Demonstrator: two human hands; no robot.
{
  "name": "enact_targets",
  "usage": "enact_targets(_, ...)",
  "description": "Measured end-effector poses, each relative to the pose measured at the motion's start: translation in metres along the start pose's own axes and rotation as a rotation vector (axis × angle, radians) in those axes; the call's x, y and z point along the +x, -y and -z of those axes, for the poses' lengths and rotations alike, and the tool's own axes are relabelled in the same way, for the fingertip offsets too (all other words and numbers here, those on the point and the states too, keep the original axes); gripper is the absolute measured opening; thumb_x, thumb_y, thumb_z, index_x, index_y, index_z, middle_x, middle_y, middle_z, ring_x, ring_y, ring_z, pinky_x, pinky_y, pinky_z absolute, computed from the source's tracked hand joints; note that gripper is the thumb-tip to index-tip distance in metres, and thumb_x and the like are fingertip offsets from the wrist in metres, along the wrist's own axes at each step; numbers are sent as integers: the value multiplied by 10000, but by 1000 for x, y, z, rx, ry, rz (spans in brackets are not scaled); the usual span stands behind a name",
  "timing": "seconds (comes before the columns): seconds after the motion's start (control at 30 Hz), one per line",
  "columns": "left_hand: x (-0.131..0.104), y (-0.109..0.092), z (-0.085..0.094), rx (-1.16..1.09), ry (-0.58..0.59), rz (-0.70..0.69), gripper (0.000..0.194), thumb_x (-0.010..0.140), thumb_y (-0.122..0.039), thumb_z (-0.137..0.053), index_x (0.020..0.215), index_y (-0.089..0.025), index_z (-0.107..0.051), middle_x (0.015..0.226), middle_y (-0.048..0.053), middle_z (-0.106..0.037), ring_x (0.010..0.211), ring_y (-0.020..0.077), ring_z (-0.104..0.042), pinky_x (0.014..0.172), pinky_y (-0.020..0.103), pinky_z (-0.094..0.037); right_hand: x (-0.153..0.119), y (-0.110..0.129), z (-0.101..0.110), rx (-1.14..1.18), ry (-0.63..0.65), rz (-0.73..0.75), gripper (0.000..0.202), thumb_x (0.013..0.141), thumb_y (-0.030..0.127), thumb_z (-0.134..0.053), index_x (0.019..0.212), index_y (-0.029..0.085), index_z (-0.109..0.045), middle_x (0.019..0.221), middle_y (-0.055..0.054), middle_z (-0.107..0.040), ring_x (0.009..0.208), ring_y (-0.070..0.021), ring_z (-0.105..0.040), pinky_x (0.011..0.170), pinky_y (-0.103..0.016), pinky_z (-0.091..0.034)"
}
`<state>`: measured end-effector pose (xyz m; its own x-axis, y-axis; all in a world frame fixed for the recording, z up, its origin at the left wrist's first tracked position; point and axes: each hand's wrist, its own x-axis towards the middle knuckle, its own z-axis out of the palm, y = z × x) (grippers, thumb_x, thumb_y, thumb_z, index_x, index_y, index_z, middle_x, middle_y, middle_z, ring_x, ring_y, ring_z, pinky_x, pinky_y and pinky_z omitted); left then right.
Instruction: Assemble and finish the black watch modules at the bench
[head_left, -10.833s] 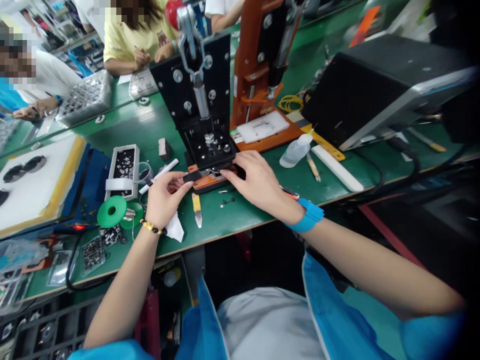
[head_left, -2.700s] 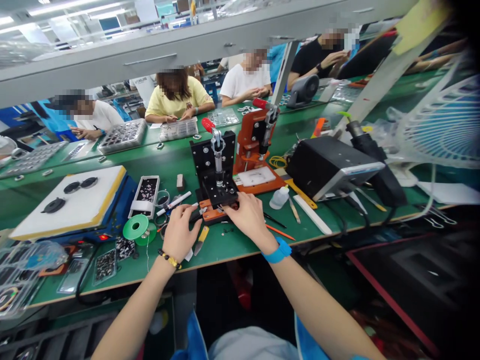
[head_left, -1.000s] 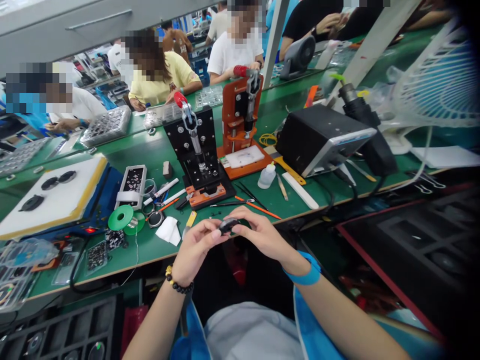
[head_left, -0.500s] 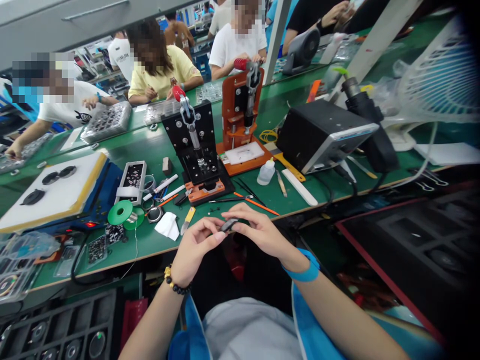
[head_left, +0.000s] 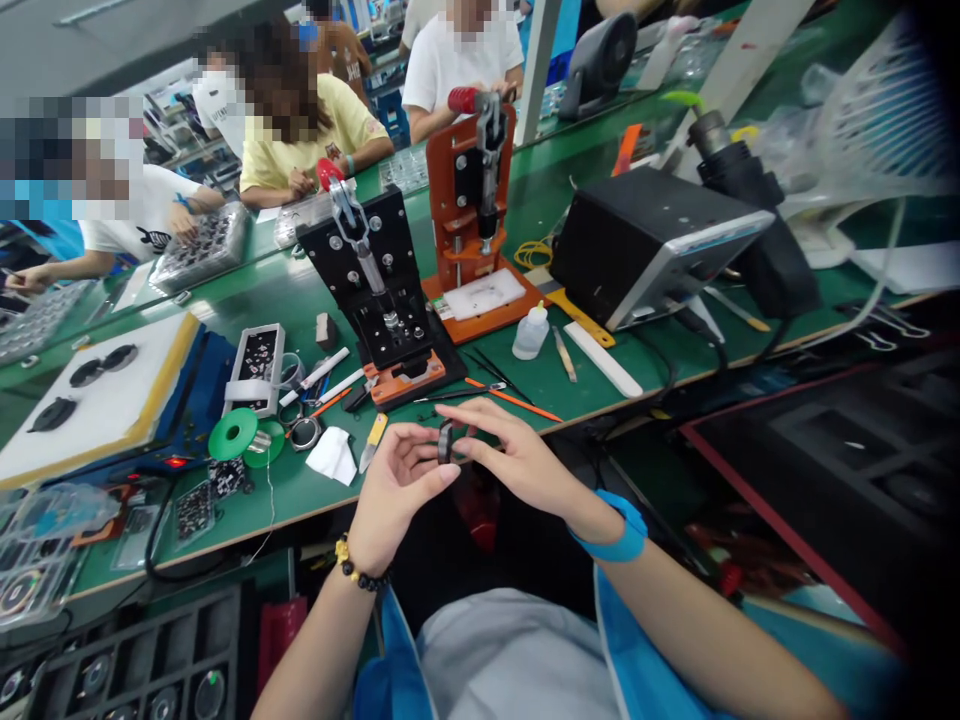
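A small dark round part (head_left: 445, 441) stands on edge between my two hands, just in front of the table's near edge. My left hand (head_left: 403, 478) grips it from the left, the thumb at its lower end and the fingers curled behind. From the right, my right hand (head_left: 511, 452) touches it with fingertips, its thumb and index finger on either side. Beyond the hands stands a black toggle press (head_left: 375, 280) with an orange base. A yellow-handled blade (head_left: 373, 436) and a crumpled white tissue (head_left: 332, 456) lie left of my left hand.
Behind are an orange press (head_left: 471, 200), a squeeze bottle (head_left: 531, 334), a black box device (head_left: 652, 245) and a fan (head_left: 892, 130). On the left are a solder spool (head_left: 232, 434) and a blue machine with a white pad (head_left: 105, 375). People work across the table.
The dark part has turned from lying nearly flat to upright between my fingers. My left fingers have curled more behind it. The whole view has shifted slightly.
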<state>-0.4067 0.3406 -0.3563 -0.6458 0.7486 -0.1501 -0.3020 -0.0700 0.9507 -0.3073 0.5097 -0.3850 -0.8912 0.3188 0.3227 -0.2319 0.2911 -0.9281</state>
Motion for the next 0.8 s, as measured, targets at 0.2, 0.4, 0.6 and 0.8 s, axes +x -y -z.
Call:
enact_targets(0.2, 3, 0, -1, 16, 9, 0, 456, 746, -240, -929, 1075, -209, -614, 1062, 16, -688, 1011, 152, -681, 940, 305, -567, 0, 1, 0, 8, 7, -7, 351, 1028, 340, -639, 1373, 298, -684, 1290, -78, -701, 1230, -243, -641, 1141, -462, -502)
enact_targets(0.4, 9, -1, -2, 112, 7, -9, 539, 755, -264, -924, 1200, -213, -623, 1136, 51, -676, 1054, 176, -664, 943, 317, -569, 2, 7, -2, 62, 14, -36, 319, 1050, 339, -593, 1347, 280, -695, 1316, -82, -681, 1230, -225, -654, 1054, -395, -572)
enact_targets(0.6, 19, 1, 2, 232, 14, -45, 552, 782, -278, -903, 1259, -214, -634, 1161, 60, -666, 1070, 187, -647, 979, 346, -567, 2, 6, -6, 40, -33, -54, 358, 1032, 308, -601, 1380, 271, -672, 1381, -90, -645, 1208, -221, -679, 900, -324, -653)
enact_targets(0.8, 29, 0, 7, 244, 57, -35, 563, 780, -296, -903, 1276, -232, -646, 1223, 68, -671, 1088, 195, -658, 986, 363, -591, 0, 1, -9, -141, -68, 77, 448, 1016, 233, -577, 1462, 265, -609, 1401, -98, -640, 1289, -236, -645, 1067, -405, -610)
